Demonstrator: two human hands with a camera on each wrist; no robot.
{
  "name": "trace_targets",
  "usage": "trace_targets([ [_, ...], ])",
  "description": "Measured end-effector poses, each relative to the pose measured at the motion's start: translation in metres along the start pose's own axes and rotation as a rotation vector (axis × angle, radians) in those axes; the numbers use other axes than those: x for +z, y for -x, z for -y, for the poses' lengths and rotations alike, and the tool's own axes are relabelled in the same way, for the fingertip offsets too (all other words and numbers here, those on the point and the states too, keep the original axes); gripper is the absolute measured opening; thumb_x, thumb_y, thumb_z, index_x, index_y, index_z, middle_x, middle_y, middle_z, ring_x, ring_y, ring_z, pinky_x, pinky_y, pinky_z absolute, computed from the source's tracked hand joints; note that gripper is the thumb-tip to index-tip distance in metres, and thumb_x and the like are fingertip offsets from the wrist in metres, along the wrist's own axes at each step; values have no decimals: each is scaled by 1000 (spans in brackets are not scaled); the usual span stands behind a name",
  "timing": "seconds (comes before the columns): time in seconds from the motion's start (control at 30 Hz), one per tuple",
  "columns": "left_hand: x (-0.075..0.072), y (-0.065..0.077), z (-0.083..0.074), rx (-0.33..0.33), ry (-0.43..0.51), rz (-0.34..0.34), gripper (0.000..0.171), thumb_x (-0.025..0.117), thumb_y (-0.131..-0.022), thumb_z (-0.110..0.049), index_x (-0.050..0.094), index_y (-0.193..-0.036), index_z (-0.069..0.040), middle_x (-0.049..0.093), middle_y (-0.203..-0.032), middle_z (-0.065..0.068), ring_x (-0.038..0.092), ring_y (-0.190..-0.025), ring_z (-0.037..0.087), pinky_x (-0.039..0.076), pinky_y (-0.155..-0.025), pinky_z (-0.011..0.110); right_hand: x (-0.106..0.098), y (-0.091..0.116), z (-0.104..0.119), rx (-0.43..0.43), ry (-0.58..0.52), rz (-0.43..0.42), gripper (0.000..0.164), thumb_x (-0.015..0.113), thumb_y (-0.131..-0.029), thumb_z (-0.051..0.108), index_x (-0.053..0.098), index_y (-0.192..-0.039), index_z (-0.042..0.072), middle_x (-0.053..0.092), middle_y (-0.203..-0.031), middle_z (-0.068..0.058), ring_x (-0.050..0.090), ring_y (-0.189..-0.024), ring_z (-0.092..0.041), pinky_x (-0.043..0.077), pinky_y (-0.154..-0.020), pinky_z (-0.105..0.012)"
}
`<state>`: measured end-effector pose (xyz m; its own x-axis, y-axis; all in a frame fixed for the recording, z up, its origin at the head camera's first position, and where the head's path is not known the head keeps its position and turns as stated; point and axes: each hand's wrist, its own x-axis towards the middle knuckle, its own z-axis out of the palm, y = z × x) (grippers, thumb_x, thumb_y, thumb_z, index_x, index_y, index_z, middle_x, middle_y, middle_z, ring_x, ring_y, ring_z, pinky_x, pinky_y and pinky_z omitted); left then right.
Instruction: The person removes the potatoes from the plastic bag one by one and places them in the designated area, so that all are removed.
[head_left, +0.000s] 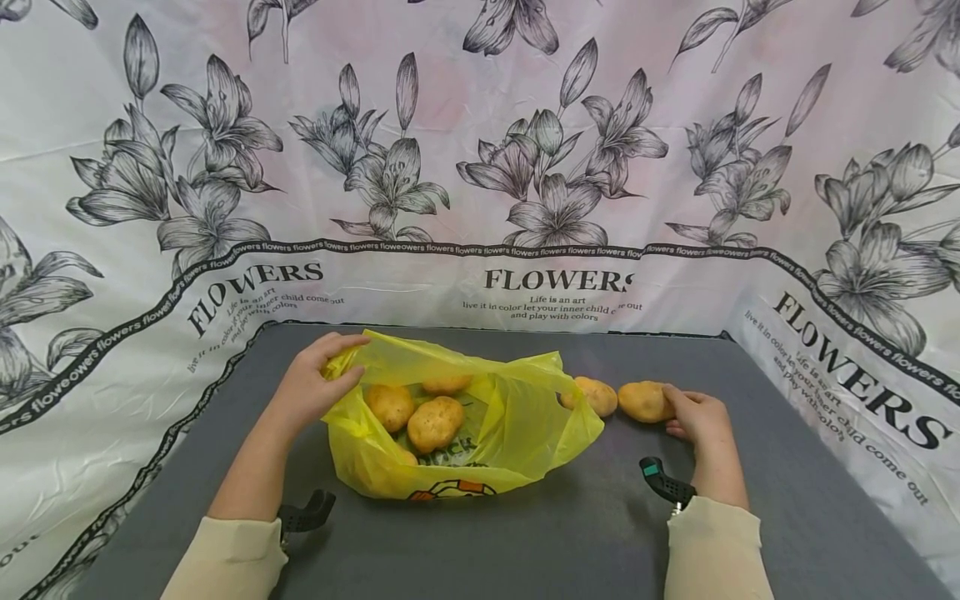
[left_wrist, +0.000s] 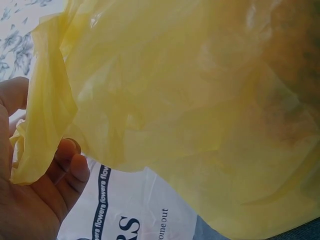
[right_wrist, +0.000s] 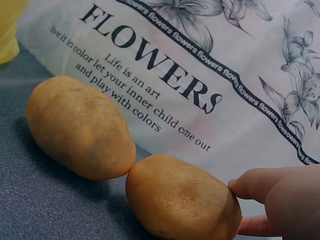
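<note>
My left hand [head_left: 309, 385] grips the left rim of a yellow plastic bag [head_left: 517, 462] and holds its mouth spread. In the left wrist view the fingers curl round a fold of the bag [left_wrist: 47, 100]. Several potatoes [head_left: 435, 423] lie inside, seen through the opening. To the right of the bag, my right hand [head_left: 703, 418] pinches the right end of a potato [head_left: 643, 402] between thumb and fingers. The right wrist view shows that potato [right_wrist: 182, 197] resting end to end against another potato [right_wrist: 80, 127], whose left part is hidden behind the bag in the head view.
A grey tabletop [head_left: 487, 554] lies under everything. White fabric [head_left: 555, 304] printed with flowers and lettering rises along its back and both sides. Dark camera mounts [head_left: 663, 482] sit on the wrists and jut inward over the table.
</note>
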<state>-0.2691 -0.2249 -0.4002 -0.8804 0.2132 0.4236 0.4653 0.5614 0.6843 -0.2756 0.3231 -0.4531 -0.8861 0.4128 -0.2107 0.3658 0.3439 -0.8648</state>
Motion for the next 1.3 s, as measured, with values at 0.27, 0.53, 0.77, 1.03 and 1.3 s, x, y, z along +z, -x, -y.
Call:
trace_targets([
  [0.27, 0, 0, 0, 0, 13, -3, 42, 67, -98, -6, 65, -139, -11, 62, -118, 11, 49, -96, 23, 41, -82, 43, 0, 0, 0, 25, -14, 20, 76, 48, -104, 45, 37, -151, -14, 48, -134, -35, 65, -69, -11, 58, -67, -25],
  [0.53, 0, 0, 0, -3, 17, 1, 42, 68, -98, -6, 64, -140, -11, 62, -124, 10, 52, -102, 24, 43, -87, 47, -2, 4, 5, 40, 32, -4, 75, 45, -104, 46, 37, -151, -13, 46, -138, -34, 62, -79, -17, 57, -67, -24],
  [0.77, -1, 1, -1, -4, 21, 4, 41, 68, -99, -10, 64, -140, -11, 61, -127, 11, 53, -108, 25, 42, -90, 49, -6, 12, 19, 32, 115, -4, 78, 40, -105, 51, 36, -153, -11, 40, -148, -35, 56, -116, -40, 53, -93, -43],
  [1.03, 0, 1, -2, -4, 15, 2, 41, 67, -98, -7, 64, -139, -11, 62, -118, 10, 50, -96, 23, 42, -82, 43, -18, 24, 34, -40, 188, 15, 81, 36, -105, 57, 34, -156, -5, 52, -130, -33, 56, -114, -43, 39, -102, -62],
  [1.3, 0, 0, -2, 1, 18, -4, 42, 68, -98, -6, 65, -139, -11, 62, -123, 10, 52, -100, 23, 44, -85, 46, -25, 42, 55, -114, 151, 69, 80, 38, -105, 58, 27, -161, 1, 34, -156, -32, 49, -129, -45, 38, -105, -62],
])
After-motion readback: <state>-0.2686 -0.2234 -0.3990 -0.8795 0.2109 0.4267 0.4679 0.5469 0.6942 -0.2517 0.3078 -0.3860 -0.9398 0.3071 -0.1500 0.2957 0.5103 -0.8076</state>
